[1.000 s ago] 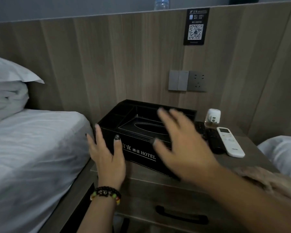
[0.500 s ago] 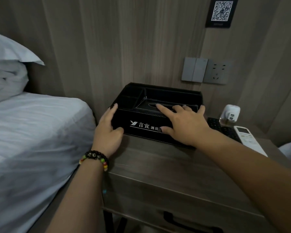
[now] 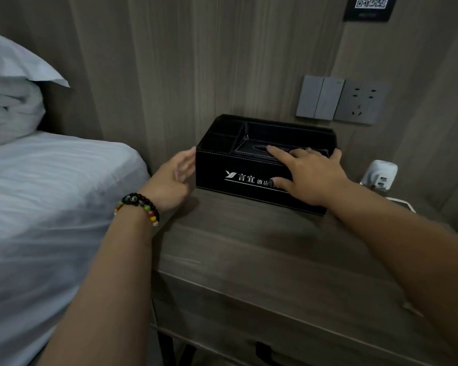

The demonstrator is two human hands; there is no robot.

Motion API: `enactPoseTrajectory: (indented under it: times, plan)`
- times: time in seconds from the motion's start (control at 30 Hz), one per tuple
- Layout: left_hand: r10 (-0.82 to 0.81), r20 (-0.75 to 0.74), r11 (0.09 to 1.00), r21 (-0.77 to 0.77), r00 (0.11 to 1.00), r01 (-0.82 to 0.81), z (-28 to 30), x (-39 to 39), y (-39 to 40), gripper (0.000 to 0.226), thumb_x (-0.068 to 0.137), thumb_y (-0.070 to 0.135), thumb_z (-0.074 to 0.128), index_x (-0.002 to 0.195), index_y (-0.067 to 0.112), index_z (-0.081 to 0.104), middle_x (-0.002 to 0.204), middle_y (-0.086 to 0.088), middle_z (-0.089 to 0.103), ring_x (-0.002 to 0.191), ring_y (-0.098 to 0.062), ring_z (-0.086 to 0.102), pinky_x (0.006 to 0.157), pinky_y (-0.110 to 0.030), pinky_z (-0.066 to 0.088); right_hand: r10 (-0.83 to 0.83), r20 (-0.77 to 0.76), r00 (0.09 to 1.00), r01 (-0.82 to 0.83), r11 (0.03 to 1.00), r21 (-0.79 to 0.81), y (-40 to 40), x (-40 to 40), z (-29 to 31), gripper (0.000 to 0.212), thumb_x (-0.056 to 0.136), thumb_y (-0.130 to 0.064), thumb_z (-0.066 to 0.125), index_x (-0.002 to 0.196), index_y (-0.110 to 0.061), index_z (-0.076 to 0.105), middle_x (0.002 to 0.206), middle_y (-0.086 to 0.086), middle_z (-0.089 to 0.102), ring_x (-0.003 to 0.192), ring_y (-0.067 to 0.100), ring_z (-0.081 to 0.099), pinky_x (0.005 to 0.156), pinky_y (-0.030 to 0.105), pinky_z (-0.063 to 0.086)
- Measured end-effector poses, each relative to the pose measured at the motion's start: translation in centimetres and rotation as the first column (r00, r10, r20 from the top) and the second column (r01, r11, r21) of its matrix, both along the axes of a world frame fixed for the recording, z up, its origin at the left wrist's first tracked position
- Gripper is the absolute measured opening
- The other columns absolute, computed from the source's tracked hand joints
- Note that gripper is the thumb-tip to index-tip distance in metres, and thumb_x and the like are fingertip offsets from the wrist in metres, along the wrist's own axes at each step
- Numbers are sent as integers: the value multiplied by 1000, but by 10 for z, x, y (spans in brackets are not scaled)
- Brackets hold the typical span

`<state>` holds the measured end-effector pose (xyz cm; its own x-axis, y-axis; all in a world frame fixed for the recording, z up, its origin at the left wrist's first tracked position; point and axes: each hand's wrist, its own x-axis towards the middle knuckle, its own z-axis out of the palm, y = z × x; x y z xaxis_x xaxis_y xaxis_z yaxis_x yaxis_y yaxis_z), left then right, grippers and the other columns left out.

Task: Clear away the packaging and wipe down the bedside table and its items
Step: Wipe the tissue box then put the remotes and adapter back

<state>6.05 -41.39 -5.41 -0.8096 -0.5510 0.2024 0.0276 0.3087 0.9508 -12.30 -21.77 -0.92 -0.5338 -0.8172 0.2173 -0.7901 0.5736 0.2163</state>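
A black hotel tissue box organiser (image 3: 222, 175) stands at the back of the wooden bedside table (image 3: 262, 260), against the wall panel. My left hand (image 3: 173, 178), with a bead bracelet on the wrist, lies flat against the box's left end, fingers straight. My right hand (image 3: 310, 175) rests spread on the box's top and front right, fingers extended over the tissue slot, thumb on the front face.
A white bed (image 3: 50, 207) with pillows (image 3: 11, 96) lies to the left of the table. A white plug adapter (image 3: 380, 175) sits right of the box. Wall switches and a socket (image 3: 341, 100) are above. A drawer handle (image 3: 265, 352) shows below.
Both hands have come down onto the box, which has slid back toward the wall. The left hand has shifted from the front corner to the left end. The remote is out of view.
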Motion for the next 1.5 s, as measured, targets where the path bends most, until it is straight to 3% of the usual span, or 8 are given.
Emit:
enactPoseTrajectory:
  times: [0.13,0.3,0.43,0.63,0.93,1.07,1.37,1.5]
  plan:
    - [-16,50,999,-47,999,18,2,-10,0,92,77,-37,32,152,13,13,158,-3,20,144,-16,23,88,-2,38,10,-18,1000,-11,1000,-17,-1,-16,0,71,92,-65,36,149,-46,-3,151,4,37,141,33,30,106,73,18]
    - [-26,167,987,-151,986,52,-1,-21,-3,97,77,-34,37,153,20,6,159,4,12,145,-11,19,112,-22,26,20,-46,999,-22,999,-36,-5,-30,-3,71,92,-65,35,149,-46,0,149,3,40,138,32,35,105,73,20]
    - [-13,231,980,-190,973,59,-3,-23,-4,104,76,-32,40,152,28,3,159,9,7,145,-8,16,116,-41,27,13,-70,997,-16,999,-48,-10,-30,-6,70,92,-66,34,150,-45,0,148,5,41,137,34,36,105,74,19]
    - [-2,201,984,-176,980,38,-3,-24,-7,106,76,-33,42,152,28,2,157,11,13,138,0,16,108,-20,28,-2,-40,999,1,999,-34,-10,-30,-4,70,93,-65,33,150,-45,-3,151,6,36,141,37,30,105,75,14]
    - [47,300,950,-308,953,50,-2,-19,-1,108,78,-17,56,150,39,-1,158,12,15,142,-5,19,112,-32,34,-4,-40,999,2,999,-51,-9,-27,-4,69,93,-64,34,150,-45,0,151,6,37,141,36,30,106,74,13]
    - [140,383,888,-456,913,56,11,-13,26,101,86,3,62,149,42,-6,158,6,21,141,-14,28,105,-19,27,-24,-24,999,23,999,-23,-8,-26,0,69,94,-63,33,150,-45,-2,153,7,32,141,37,27,107,74,11]
    - [127,72,828,-556,989,-66,13,18,133,82,91,14,57,151,41,8,158,13,20,122,-37,48,104,-43,44,-45,45,998,43,998,54,-11,-22,6,75,90,-68,36,149,-47,-5,158,7,19,143,37,20,107,74,7]
    - [186,-12,859,-483,983,-168,-4,32,156,76,90,15,56,150,40,17,145,6,45,112,-37,56,95,-42,47,0,247,969,-2,1000,5,0,-23,18,83,89,-66,44,151,-43,-6,161,8,13,147,32,12,112,68,2]
